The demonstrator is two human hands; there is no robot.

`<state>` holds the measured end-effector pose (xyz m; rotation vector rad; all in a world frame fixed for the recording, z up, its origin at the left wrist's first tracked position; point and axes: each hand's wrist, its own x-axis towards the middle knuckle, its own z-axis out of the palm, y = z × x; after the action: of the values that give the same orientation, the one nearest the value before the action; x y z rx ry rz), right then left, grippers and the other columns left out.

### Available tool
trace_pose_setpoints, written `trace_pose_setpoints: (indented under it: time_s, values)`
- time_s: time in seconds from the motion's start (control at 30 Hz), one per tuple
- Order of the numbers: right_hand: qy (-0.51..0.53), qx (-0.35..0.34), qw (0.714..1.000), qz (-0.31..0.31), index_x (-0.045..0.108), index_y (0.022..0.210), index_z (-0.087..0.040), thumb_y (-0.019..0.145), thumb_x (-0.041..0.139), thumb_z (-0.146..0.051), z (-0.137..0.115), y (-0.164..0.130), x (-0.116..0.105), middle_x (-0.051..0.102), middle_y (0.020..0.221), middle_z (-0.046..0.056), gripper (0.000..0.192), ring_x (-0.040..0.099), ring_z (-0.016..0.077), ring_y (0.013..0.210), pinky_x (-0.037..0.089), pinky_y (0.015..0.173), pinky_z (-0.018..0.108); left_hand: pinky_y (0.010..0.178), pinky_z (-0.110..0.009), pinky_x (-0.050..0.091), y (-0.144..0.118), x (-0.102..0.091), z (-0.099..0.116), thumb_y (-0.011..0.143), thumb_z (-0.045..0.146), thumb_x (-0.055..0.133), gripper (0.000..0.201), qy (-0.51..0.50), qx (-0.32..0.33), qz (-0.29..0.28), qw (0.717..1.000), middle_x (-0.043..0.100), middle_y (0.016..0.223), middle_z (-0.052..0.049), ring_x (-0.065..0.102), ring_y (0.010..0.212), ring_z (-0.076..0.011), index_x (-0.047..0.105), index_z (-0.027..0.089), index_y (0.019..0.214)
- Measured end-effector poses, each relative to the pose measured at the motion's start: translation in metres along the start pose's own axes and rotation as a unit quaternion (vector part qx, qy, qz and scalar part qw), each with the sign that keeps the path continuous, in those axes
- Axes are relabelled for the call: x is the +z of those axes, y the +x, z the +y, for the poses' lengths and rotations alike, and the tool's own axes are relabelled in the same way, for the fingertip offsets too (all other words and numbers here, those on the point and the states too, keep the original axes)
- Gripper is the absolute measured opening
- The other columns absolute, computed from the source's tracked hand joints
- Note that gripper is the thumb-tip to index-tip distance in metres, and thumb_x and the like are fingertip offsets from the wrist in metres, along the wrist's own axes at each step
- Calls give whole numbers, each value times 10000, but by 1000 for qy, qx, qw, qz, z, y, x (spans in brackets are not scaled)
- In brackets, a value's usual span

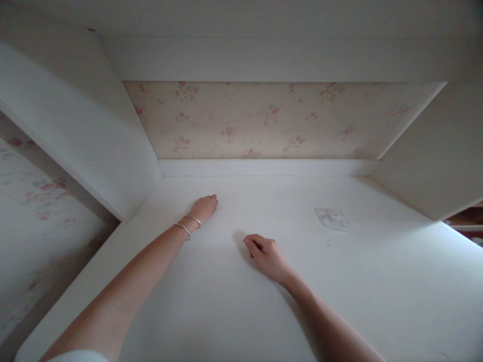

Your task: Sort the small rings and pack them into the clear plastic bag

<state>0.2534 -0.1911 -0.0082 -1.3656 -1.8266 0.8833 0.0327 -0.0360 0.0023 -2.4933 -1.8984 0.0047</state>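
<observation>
The right hand [268, 257] is resting on the flat white bench [377, 281], fingers curled in, gripping nothing. Farther in, the left hand [204, 207], with two thin silver bangles [189, 224], is pressing down, grip closed and empty. A small clear plastic scrap [332, 219] is lying apart on the right, before the flowery back wall [271, 120].

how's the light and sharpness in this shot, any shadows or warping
Head view: soft, dim, even light with no glare; a faint shadow lies left of the right hand on the white desk. The left hand and the small clear wrapper look slightly blurred. The wide lens bends the side panels outward.
</observation>
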Motion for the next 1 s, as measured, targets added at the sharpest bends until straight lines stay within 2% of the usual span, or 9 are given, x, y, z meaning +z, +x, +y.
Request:
trace_pose_setpoints:
  time_s: [0.23, 0.37, 0.5, 0.57, 0.67, 0.77, 0.8, 0.9, 1.0]
  values:
    - [2, -7, 1000, 6, 620, 780, -186, 911, 394, -391, -2, -2, -3, 540, 601, -32, 332, 462, 95, 551, 341, 542, 212, 761, -333, 443, -28, 3, 77, 949, 392, 273, 384, -51, 73, 19, 996, 628, 1018, -128, 613, 934, -243, 572, 170, 1044]
    - [9, 0, 1000, 12, 618, 785, -183, 912, 397, -377, -2, -3, -7, 537, 594, -31, 321, 466, 96, 547, 348, 549, 215, 760, -331, 434, -36, 0, 96, 925, 452, 324, 386, -100, 82, 37, 991, 603, 1049, -114, 603, 918, -238, 580, 192, 1052]
    - [19, -6, 1000, 16, 622, 789, -187, 914, 392, -384, -4, -3, -10, 540, 597, -26, 328, 470, 99, 549, 348, 544, 216, 808, -325, 424, -36, -5, 79, 914, 501, 337, 394, -144, 74, 82, 983, 588, 1109, -75, 580, 979, -227, 558, 249, 1121]
    - [26, -8, 999, 19, 627, 792, -186, 914, 392, -390, -5, -3, -11, 545, 601, -22, 334, 475, 101, 554, 351, 544, 216, 847, -313, 419, -33, -7, 59, 929, 491, 302, 404, -150, 48, 107, 982, 587, 1114, -62, 571, 996, -207, 566, 251, 1118]
    - [32, -6, 999, 31, 626, 789, -186, 910, 397, -413, -7, -4, -15, 551, 601, -18, 344, 480, 105, 556, 358, 546, 218, 935, -320, 393, -29, -4, 19, 945, 438, 263, 438, -119, -18, 138, 983, 591, 1109, -84, 544, 1038, -204, 609, 193, 1054]
    - [37, 0, 998, 55, 613, 744, -187, 910, 392, -438, -9, -4, -18, 536, 582, -19, 373, 475, 106, 545, 360, 543, 220, 993, -357, 360, -27, 5, -15, 944, 393, 268, 428, -89, -94, 113, 985, 573, 1197, -97, 491, 1137, -224, 599, 176, 1105]
    - [38, 4, 997, 64, 613, 737, -188, 909, 393, -443, -9, -4, -19, 532, 577, -20, 378, 475, 107, 542, 361, 543, 221, 1013, -359, 343, -27, 9, -23, 944, 381, 269, 424, -86, -99, 99, 986, 563, 1230, -97, 468, 1175, -222, 582, 173, 1140]
    - [43, 22, 995, 87, 636, 776, -190, 901, 410, -452, -8, -2, -20, 540, 573, -22, 368, 479, 109, 533, 358, 538, 225, 1073, -381, 263, -29, 20, -26, 950, 392, 246, 461, -89, -71, 56, 992, 467, 1367, -114, 360, 1298, -235, 519, 160, 1240]
    - [45, 32, 994, 97, 647, 807, -185, 895, 418, -458, -5, 0, -20, 542, 570, -22, 367, 478, 111, 527, 353, 530, 228, 1098, -417, 200, -33, 24, 0, 948, 447, 213, 527, -124, -27, 14, 992, 316, 1475, -131, 224, 1380, -270, 421, 157, 1337]
